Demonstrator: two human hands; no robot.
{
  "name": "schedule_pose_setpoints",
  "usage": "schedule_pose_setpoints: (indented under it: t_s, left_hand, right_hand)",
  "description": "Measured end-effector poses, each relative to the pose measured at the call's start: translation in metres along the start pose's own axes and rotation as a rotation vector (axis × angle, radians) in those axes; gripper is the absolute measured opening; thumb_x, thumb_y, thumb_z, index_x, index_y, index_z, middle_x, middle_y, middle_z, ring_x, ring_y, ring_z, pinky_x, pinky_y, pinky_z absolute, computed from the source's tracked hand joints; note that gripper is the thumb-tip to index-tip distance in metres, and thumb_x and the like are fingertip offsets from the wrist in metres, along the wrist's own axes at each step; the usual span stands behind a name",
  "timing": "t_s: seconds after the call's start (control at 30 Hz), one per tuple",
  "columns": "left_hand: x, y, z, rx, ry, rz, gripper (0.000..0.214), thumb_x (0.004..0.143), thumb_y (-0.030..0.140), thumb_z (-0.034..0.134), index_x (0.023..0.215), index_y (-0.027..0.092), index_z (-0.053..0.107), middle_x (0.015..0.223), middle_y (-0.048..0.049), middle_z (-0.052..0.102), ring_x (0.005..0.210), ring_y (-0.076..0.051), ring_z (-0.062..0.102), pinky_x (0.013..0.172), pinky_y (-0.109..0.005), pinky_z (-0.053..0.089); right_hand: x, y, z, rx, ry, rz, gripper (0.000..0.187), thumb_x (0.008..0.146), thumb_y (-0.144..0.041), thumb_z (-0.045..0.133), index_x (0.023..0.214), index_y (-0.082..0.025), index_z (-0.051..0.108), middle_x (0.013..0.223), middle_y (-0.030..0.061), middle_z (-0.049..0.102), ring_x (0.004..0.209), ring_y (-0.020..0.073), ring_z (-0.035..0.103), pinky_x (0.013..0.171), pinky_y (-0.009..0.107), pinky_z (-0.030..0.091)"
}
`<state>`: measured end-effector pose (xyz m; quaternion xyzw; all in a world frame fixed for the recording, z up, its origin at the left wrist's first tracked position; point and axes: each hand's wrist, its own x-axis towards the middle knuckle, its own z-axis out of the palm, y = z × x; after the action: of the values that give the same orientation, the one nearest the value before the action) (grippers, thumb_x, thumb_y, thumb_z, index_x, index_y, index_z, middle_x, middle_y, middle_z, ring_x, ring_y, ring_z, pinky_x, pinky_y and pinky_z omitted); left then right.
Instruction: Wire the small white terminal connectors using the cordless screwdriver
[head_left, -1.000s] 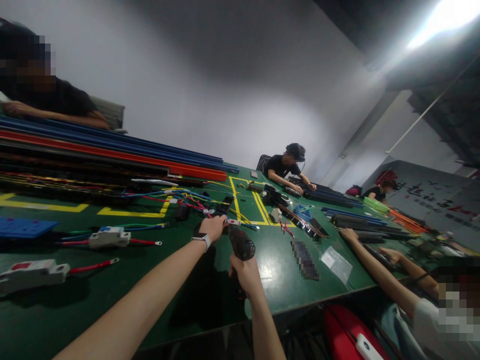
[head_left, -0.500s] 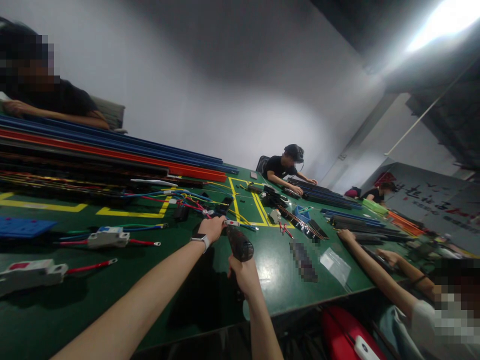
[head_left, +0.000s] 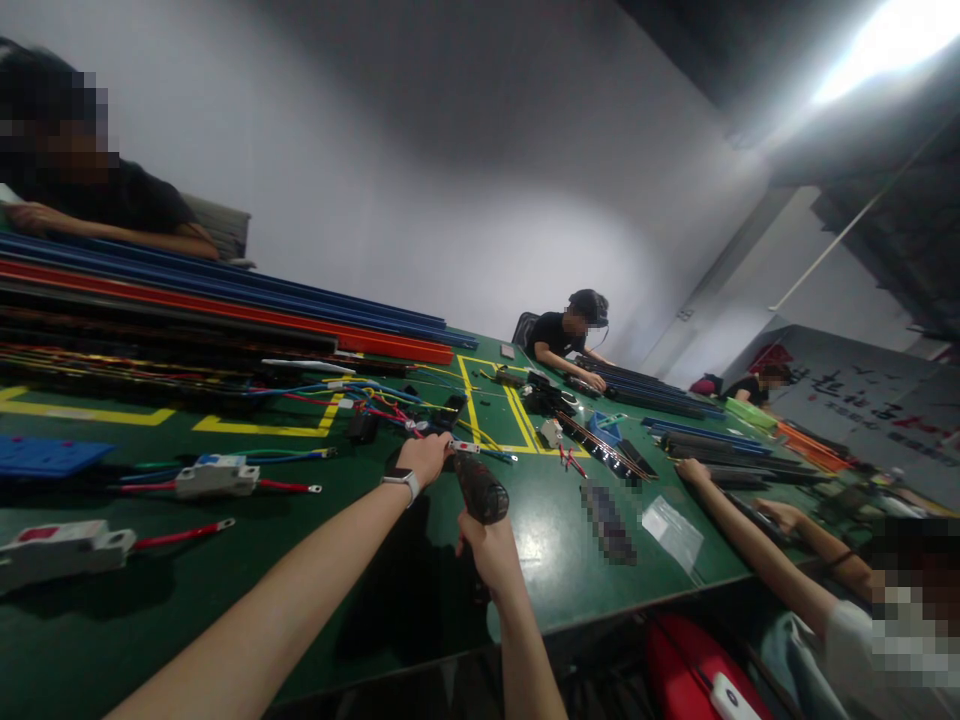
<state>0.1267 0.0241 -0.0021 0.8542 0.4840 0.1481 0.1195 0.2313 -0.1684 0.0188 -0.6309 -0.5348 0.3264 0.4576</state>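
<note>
Power drill (head_left: 482, 488) in right hand (head_left: 491, 550)

Wearer's hands: two, left hand (head_left: 424, 460) and right hand (head_left: 493, 552)
Drill (head_left: 482, 488): one
Watch (head_left: 405, 481): one
Breakers at left: two, one blue-switched breaker (head_left: 217, 478), one red-switched breaker (head_left: 67, 555)
Ring lugs (head_left: 315, 489) beside those: two
Plastic bag (head_left: 673, 532): one
Green bin (head_left: 752, 413): one
Wires (head_left: 375, 388) mid-desk (head_left: 322, 610): too tangled to count
Blue rails (head_left: 360, 303): several, overlapping, exact number unclear
Other people (head_left: 556, 333): four
Ceiling light (head_left: 892, 45): one
</note>
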Motion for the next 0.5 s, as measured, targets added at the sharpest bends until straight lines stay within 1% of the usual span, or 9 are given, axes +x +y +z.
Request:
schedule_pose_setpoints:
  t_s: [0.13,0.27,0.5]
  left_hand:
    - [0.0004,0.0,0.0014,0.011,0.01,0.006,0.038,0.1,0.043,0.031,0.12,0.026,0.059,0.106,-0.012,0.07,0.093,-0.026,0.068,0.081,-0.037,0.047]
    - [0.0006,0.0007,0.0019,0.01,0.003,-0.007,0.037,0.1,0.042,0.032,0.121,0.026,0.058,0.108,-0.0122,0.07,0.095,-0.025,0.067,0.083,-0.036,0.047]
    - [0.0024,-0.0006,0.0043,0.003,0.004,-0.005,0.037,0.1,0.043,0.032,0.12,0.026,0.059,0.107,-0.0122,0.07,0.094,-0.025,0.067,0.083,-0.037,0.047]
  right_hand:
    - [-0.0011,-0.0008,0.001,-0.007,0.009,-0.006,0.02,0.081,-0.025,0.05,0.065,-0.018,0.06,0.056,0.0006,0.061,0.057,0.0157,0.058,0.058,0.024,0.041]
    - [-0.001,-0.0008,0.0011,-0.007,0.015,-0.005,0.019,0.08,-0.025,0.05,0.065,-0.018,0.06,0.057,0.0008,0.061,0.056,0.0152,0.057,0.057,0.024,0.04]
    - [-0.0005,-0.0014,-0.0003,0.035,-0.013,-0.024,0.019,0.08,-0.026,0.051,0.065,-0.018,0.061,0.056,0.0003,0.061,0.057,0.0161,0.059,0.059,0.025,0.041]
